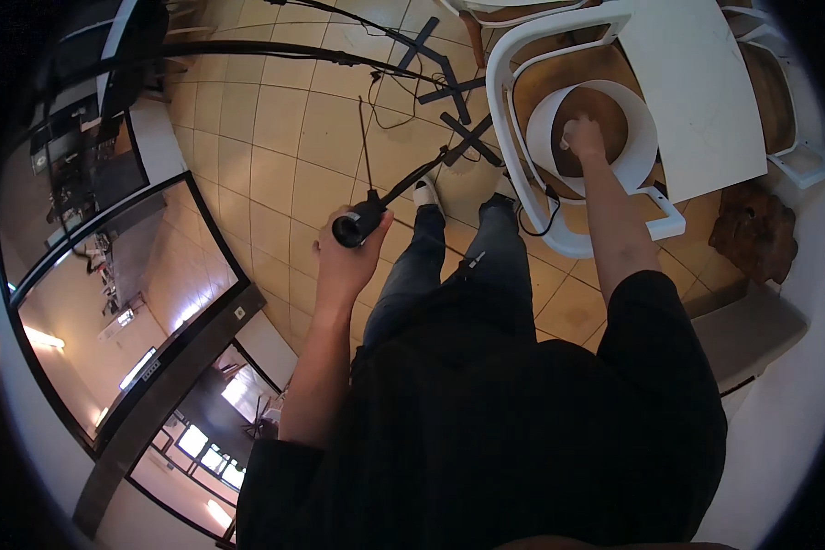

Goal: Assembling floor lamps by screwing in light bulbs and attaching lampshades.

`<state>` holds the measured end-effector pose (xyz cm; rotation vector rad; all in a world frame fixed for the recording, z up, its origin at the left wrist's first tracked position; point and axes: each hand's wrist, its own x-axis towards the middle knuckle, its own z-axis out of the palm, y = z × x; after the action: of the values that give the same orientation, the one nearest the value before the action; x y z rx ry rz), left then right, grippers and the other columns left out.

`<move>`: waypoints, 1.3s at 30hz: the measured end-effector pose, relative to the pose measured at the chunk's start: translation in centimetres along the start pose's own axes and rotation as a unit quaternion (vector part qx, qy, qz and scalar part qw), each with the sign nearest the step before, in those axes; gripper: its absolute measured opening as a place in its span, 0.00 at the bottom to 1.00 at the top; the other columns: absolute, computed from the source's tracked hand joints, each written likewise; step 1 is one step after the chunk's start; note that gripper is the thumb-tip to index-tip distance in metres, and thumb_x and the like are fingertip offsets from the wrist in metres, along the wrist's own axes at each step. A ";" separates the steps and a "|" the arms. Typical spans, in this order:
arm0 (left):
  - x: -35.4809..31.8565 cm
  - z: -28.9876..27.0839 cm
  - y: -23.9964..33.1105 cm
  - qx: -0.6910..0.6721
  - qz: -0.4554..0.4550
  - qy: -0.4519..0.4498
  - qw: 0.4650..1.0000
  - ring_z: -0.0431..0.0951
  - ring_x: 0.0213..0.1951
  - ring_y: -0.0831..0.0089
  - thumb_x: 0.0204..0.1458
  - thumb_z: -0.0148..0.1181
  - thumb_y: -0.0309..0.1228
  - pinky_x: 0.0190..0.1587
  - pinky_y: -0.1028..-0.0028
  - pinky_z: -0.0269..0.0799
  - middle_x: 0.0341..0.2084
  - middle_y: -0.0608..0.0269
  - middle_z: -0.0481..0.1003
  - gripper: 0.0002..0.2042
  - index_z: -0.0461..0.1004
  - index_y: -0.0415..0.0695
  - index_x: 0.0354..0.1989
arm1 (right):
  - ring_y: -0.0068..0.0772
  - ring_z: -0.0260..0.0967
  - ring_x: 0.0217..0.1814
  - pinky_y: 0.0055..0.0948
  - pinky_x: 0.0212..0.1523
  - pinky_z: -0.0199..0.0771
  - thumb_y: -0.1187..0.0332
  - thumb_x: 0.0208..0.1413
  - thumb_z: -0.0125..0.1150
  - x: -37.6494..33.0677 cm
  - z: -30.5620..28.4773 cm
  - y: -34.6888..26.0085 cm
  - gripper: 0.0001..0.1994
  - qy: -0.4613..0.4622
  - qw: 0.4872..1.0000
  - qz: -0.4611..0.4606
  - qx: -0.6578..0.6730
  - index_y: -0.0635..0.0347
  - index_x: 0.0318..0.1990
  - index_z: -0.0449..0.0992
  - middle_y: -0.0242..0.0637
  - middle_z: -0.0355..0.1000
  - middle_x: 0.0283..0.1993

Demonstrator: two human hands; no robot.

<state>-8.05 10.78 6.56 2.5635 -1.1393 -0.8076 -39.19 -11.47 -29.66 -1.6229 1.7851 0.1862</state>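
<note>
My left hand point(344, 252) is shut on the black grip of a long-handled tool point(367, 216), whose dark shaft slants away over the tiled floor toward my shoes. My right hand point(582, 137) reaches forward with its fingers closed, pressing on a round brown surface point(605, 115) ringed by a white band point(646, 137). That sits on the wooden seat of a white-framed chair point(500, 92). What, if anything, the right hand holds is hidden under it.
A white table point(697, 82) stands just right of the chair, with more white chairs point(797, 137) behind it. Black stand legs point(449, 78) and cables point(376, 101) lie on the beige tiles point(293, 137). A glass partition point(137, 302) runs along my left, and a dark wooden block point(752, 234) sits at the right.
</note>
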 end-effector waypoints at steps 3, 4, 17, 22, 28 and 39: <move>0.5 -0.2 0.3 0.053 0.038 0.015 0.998 0.76 0.47 0.56 0.50 0.67 0.50 0.53 0.49 0.59 0.40 0.58 0.77 0.23 0.73 0.45 0.46 | 0.55 0.71 0.55 0.46 0.54 0.73 0.67 0.44 0.71 -3.5 -4.5 0.6 0.27 0.151 0.983 -0.023 0.100 0.55 0.54 0.70 0.49 0.71 0.50; 0.8 -0.3 0.4 0.092 0.070 0.033 0.993 0.74 0.50 0.55 0.50 0.67 0.50 0.54 0.45 0.58 0.44 0.57 0.76 0.26 0.70 0.46 0.50 | 0.52 0.73 0.52 0.42 0.51 0.75 0.66 0.45 0.71 -4.6 -5.8 1.4 0.26 0.215 0.967 -0.057 0.121 0.57 0.54 0.70 0.49 0.72 0.50; 2.4 -1.2 -2.8 -0.057 0.305 0.127 0.942 0.68 0.54 0.52 0.45 0.71 0.41 0.56 0.47 0.59 0.52 0.53 0.68 0.35 0.63 0.43 0.60 | 0.25 0.73 0.50 0.21 0.46 0.76 0.75 0.51 0.69 -32.4 -19.0 -17.8 0.25 0.106 0.828 -0.312 0.454 0.64 0.56 0.66 0.39 0.71 0.52; 3.3 -1.5 -3.0 -0.168 0.433 0.101 0.880 0.68 0.52 0.51 0.43 0.71 0.33 0.55 0.58 0.62 0.50 0.54 0.69 0.28 0.69 0.44 0.54 | 0.28 0.73 0.51 0.26 0.47 0.78 0.77 0.49 0.68 -39.3 -21.3 -25.4 0.25 0.050 0.856 -0.380 0.347 0.57 0.56 0.70 0.34 0.71 0.54; 3.7 -2.1 -2.9 -0.301 0.434 0.025 0.849 0.73 0.45 0.54 0.44 0.69 0.29 0.50 0.63 0.68 0.40 0.52 0.74 0.20 0.72 0.41 0.46 | 0.40 0.69 0.57 0.33 0.50 0.77 0.78 0.46 0.66 -42.2 -20.9 -30.0 0.25 0.107 0.860 -0.492 0.080 0.53 0.54 0.73 0.35 0.67 0.60; 4.9 -1.6 -3.1 -0.434 0.394 -0.105 0.803 0.80 0.39 0.66 0.43 0.68 0.26 0.42 0.71 0.73 0.35 0.55 0.78 0.18 0.73 0.40 0.45 | 0.45 0.72 0.51 0.38 0.48 0.75 0.78 0.45 0.63 -42.3 -19.2 -34.1 0.22 0.079 0.853 -0.501 -0.121 0.51 0.51 0.74 0.33 0.70 0.54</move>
<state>-2.57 9.19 4.65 1.1221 -1.3040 -1.0417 -17.11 5.67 20.73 -2.5898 0.8166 -0.2273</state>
